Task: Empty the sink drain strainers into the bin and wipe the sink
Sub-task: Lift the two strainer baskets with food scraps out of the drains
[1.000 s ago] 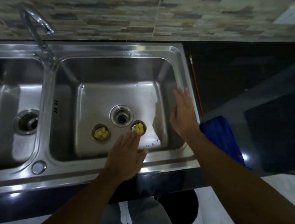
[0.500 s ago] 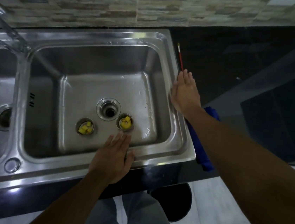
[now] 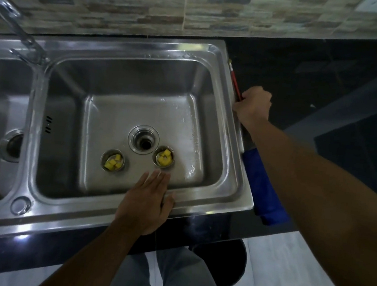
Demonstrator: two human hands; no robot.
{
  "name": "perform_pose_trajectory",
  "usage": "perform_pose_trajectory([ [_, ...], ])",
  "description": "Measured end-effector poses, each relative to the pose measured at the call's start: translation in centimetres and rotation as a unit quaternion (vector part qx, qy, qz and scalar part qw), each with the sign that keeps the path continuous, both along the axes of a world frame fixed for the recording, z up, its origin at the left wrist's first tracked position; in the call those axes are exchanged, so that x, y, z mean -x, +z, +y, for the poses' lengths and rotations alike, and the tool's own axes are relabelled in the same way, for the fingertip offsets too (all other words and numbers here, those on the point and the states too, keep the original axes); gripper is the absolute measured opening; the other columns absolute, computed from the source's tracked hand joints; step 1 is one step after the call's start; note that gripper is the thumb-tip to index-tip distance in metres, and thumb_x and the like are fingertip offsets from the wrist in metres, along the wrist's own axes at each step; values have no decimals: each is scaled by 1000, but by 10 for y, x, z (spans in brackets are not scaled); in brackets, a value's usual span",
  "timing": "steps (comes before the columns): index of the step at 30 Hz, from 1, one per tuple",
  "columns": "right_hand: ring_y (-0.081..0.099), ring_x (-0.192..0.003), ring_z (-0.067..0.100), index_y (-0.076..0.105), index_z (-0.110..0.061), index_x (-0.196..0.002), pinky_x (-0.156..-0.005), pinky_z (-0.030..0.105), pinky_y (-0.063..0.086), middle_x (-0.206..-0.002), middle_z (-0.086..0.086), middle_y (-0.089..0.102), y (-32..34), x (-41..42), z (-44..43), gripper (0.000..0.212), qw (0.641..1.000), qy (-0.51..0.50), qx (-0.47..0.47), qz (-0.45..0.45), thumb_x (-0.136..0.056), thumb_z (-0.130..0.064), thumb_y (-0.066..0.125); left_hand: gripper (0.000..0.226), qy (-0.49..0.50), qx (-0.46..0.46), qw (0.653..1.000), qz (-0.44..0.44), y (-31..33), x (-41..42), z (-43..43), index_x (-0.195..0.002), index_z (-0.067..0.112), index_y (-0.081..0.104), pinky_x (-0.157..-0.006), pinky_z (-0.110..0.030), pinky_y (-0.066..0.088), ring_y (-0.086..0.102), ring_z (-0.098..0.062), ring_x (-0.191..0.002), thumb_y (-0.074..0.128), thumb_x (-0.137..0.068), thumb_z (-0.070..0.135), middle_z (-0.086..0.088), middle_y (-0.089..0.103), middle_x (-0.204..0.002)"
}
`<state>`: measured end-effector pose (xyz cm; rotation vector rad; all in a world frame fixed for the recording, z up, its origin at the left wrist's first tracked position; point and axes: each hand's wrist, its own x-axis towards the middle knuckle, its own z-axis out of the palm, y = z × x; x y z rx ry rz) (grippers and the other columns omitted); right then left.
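While apart in one sink (image 3: 132, 49), two strainers (image 3: 112, 163) (image 3: 163, 160); left hand (image 3: 147, 204) spread flat, right hand (image 3: 254, 105) fisted on red stick (image 3: 235, 82)

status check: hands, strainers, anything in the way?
Left hand open, flat over sink's front rim. Right hand curled at red stick. Both strainers full, untouched. Nothing blocking.

Two scrap-filled strainers (image 3: 112, 163) (image 3: 163, 160) in sink (image 3: 144, 72)

Head view, steeply down, seemingly close
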<state>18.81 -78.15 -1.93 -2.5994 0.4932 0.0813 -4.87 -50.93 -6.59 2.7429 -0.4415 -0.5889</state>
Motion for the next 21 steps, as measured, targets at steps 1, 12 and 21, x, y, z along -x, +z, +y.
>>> perform_pose_trajectory([
  [1,70,-72,17,69,-7,-85,-69,29,61,-82,4,69,1,0,0,10,1000,-2,-8,-7,-78,-9,76,73,0,0,1000,-1,0,0,0,-159,17,15,-122,-29,-3,10,-14,-153,6,-100,58,-5,19,-166],
  [12,63,-71,28,48,-26,-134,-64,39,58,-88,17,60,18,54,77,58,891,111,-440,-15,-89,10,61,68,44,49,998,9,0,1,4,-159,15,14,-117,-23,-12,7,-16,-154,15,-104,54,-7,15,-166],
  [21,74,-98,32,66,-2,-122,-93,45,58,-105,24,73,-9,96,150,28,807,-15,-568,160,-96,-3,57,51,199,38,979,17,6,-15,90,-149,11,41,-111,-41,37,50,-34,-128,41,-102,32,-19,53,-141],
])
